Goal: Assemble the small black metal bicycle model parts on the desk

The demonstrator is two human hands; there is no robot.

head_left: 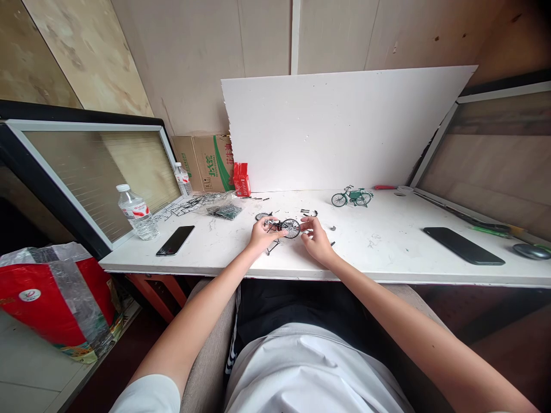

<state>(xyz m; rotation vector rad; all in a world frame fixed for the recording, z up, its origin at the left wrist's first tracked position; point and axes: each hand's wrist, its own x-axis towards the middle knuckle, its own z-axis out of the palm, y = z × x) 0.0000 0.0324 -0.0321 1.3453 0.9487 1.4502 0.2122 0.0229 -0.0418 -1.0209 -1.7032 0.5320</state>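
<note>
My left hand pinches a black model bicycle part with a spoked toy wheel at its right end. Just right of that wheel is my right hand, its fingers apart and curved; whether a fingertip touches the rim I cannot tell. A second small wheel lies on the table behind my left hand. Thin black frame pieces show below the held wheel. Farther back, a small handlebar-like black part lies flat. A green model bicycle stands upright at the back right.
On the white table are a phone, a water bottle, a bag of small parts and black part sheets at left. A black slab and a mouse lie at right. A white board leans behind.
</note>
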